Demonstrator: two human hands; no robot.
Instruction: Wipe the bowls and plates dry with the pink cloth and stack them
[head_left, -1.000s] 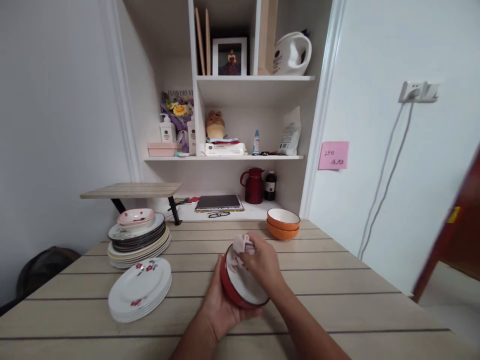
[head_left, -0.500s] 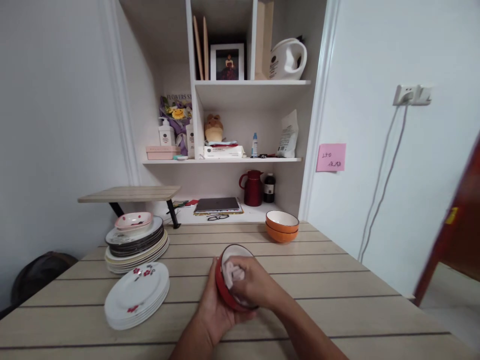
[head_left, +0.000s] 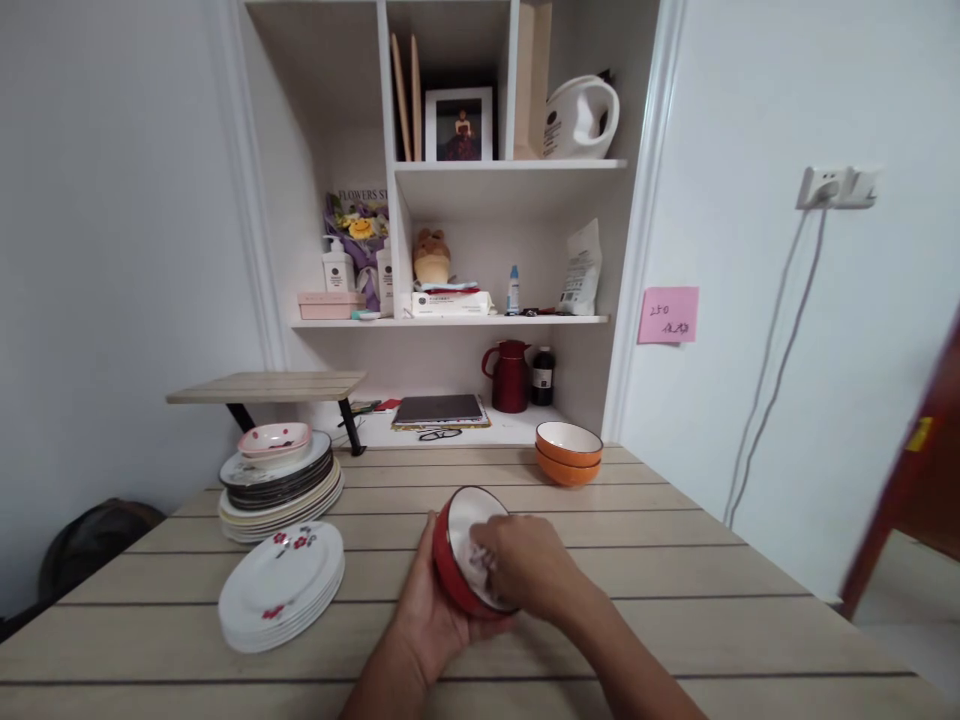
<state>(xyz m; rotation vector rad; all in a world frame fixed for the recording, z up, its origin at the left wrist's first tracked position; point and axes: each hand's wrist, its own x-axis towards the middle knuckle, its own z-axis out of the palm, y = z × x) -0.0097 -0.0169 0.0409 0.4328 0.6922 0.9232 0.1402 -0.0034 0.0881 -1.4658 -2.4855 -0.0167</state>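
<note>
A red bowl (head_left: 451,562) with a white inside and a dark rim is tilted up off the table. My left hand (head_left: 431,620) grips it from below and the left side, palm under its wall. Inside the bowl, my right hand (head_left: 525,565) is closed on a crumpled whitish cloth (head_left: 480,558) pressed to the inner wall. Most of that cloth is hidden behind the fingers. Beyond the hands, to the right, stand two stacked orange bowls (head_left: 568,468).
Left on the table (head_left: 645,560) are flower-patterned white plates (head_left: 259,590) and a taller plate stack (head_left: 281,490) topped by a pink-rimmed dish (head_left: 274,438). A small raised shelf (head_left: 270,387) stands behind. A laptop (head_left: 439,408) and a red jug (head_left: 510,375) sit at the back.
My right hand has shifted slightly right within the bowl and turned, so its back covers more of the cloth. The left hand still grips the bowl. The whole view has shifted a little.
</note>
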